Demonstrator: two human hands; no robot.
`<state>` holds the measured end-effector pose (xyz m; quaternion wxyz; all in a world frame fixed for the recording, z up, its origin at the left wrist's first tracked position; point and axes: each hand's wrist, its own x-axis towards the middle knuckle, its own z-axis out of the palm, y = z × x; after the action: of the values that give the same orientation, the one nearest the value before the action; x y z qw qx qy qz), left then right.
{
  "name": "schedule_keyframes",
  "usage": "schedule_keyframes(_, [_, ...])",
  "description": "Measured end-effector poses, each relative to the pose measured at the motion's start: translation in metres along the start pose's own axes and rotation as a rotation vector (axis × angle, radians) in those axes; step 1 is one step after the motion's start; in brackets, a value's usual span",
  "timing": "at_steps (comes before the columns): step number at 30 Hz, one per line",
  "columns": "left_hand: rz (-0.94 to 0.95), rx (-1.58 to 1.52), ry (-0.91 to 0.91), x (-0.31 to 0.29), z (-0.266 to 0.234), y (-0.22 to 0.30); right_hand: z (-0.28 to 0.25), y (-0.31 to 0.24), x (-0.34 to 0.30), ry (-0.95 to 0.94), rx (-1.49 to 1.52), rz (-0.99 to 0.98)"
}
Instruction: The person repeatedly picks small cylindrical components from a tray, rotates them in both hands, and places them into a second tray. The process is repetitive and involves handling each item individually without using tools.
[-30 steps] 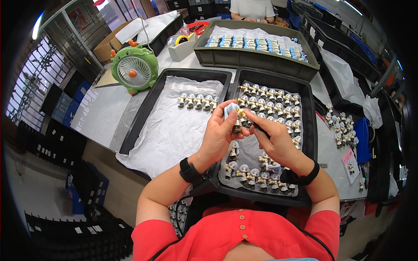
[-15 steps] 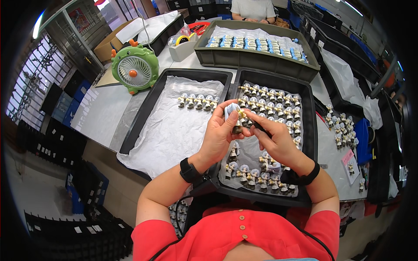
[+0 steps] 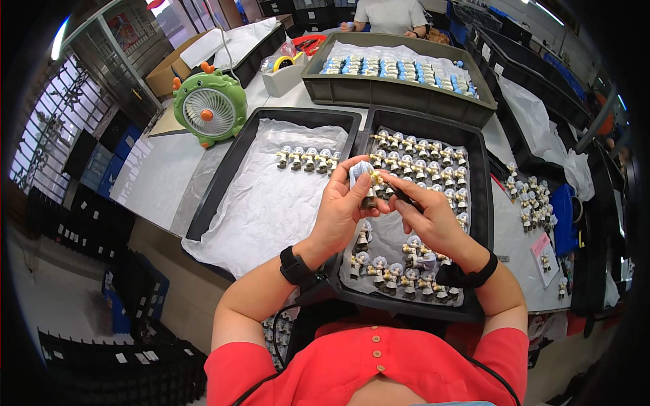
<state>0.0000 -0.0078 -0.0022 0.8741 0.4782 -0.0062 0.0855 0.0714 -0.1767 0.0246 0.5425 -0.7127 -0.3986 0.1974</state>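
the left hand (image 3: 344, 197) is closed around a small painted figurine with pale blue-grey hair, a white and gold body and a dark base (image 3: 371, 193), its thumb pressed along the front. the right hand (image 3: 431, 213) pinches a slim black pen-like tool (image 3: 405, 197), whose tip end points at the figurine; whether it touches cannot be told. the figurine is held above the left part of a black plastic tray on the right (image 3: 482, 196), which carries rows of similar white-and-gold figurines (image 3: 413, 145). just beside it stands a second black plastic tray (image 3: 308, 116), lined with crumpled white paper (image 3: 254, 193) and bearing one short row of figurines (image 3: 309, 158) near its far right corner. both trays rest on a pale grey desk (image 3: 159, 183). behind them is an olive-green plastic bin (image 3: 399, 93) with rows of blue-and-white pieces (image 3: 399, 68). on the right, near a loose cluster of figurines (image 3: 537, 203), lies a pink-topped white card (image 3: 540, 249) with a figurine on it; any marks there are too small to read. small white rectangular labels (image 3: 122, 357) dot the black crates at lower left, their print likewise illegible. a green dragon-shaped fan with an orange hub (image 3: 210, 108) stands left of the trays, and a person in a light grey shirt (image 3: 391, 15) is beyond the bin.
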Motion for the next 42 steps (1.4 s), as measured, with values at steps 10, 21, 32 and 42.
schedule_keyframes(10, [-0.004,-0.002,0.004,0.0003,-0.0006,-0.0009,0.0017,0.0031,0.0002,0.020,-0.089,-0.091])
schedule_keyframes(21, [-0.005,0.010,0.003,0.0009,-0.0022,-0.0016,0.0009,0.0026,0.0009,0.011,-0.042,-0.046])
schedule_keyframes(32, [-0.007,-0.001,0.004,0.0009,-0.0019,-0.0024,0.0015,0.0044,0.0008,0.017,-0.057,-0.070])
schedule_keyframes(42, [-0.032,-0.022,-0.001,0.0005,-0.0010,-0.0005,0.0036,0.0076,0.0010,0.046,-0.035,-0.081])
